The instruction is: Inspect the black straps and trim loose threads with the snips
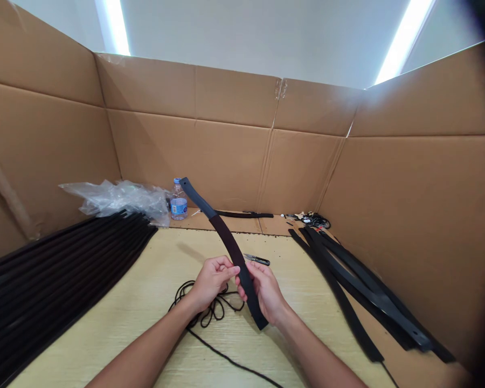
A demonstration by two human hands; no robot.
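A long, slightly curved black strip [252, 293] is held up at a slant in front of me. Its far end is smooth with a small hole, and the middle section has a dark brown covering. My right hand [265, 290] is closed around the lower part. My left hand [212, 281] has its fingers curled, with the thumb pressed on the strip's left edge, near the lower end of the brown section. Below and behind my left hand, a loose coil of dark cord [215, 313] lies on the table. Small thread snips [257, 260] rest just beyond my hands.
Many dark strips [64, 275] lie side by side at left. Clear plastic bags [121, 198] and a water bottle [178, 205] stand behind them. More black strips [347, 280] lie at right, near tangled cord scraps [316, 220]. Cardboard walls [194, 156] enclose the table.
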